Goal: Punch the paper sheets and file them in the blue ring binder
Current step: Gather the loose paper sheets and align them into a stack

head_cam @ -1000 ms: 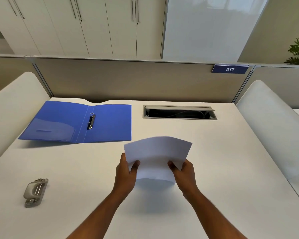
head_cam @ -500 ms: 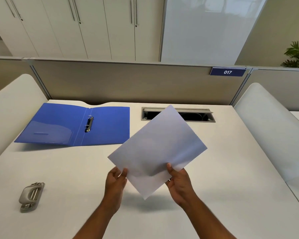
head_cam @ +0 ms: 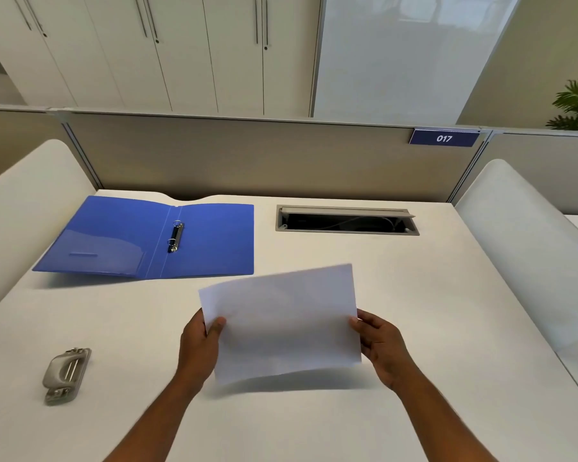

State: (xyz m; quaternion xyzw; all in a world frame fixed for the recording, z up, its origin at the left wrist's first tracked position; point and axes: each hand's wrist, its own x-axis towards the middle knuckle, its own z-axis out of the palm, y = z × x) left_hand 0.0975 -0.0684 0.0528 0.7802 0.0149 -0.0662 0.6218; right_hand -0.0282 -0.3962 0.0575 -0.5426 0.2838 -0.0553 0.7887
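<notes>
I hold white paper sheets (head_cam: 281,323) above the middle of the white desk, long side across. My left hand (head_cam: 199,345) pinches their left edge with the thumb on top. My right hand (head_cam: 382,348) grips the right edge. The blue ring binder (head_cam: 211,241) lies open and flat at the back left, its metal rings (head_cam: 176,235) showing along the spine. A grey hole punch (head_cam: 65,375) sits near the front left of the desk, apart from both hands.
The white desk (head_cam: 414,295) has an open grey cable tray (head_cam: 346,220) set into its back edge. A beige partition with a blue "017" label (head_cam: 443,138) runs behind. White curved side panels (head_cam: 521,235) flank the desk left and right.
The sheets were turned from a tilted diamond pose to a level landscape one. My hands moved apart to the left and right edges.
</notes>
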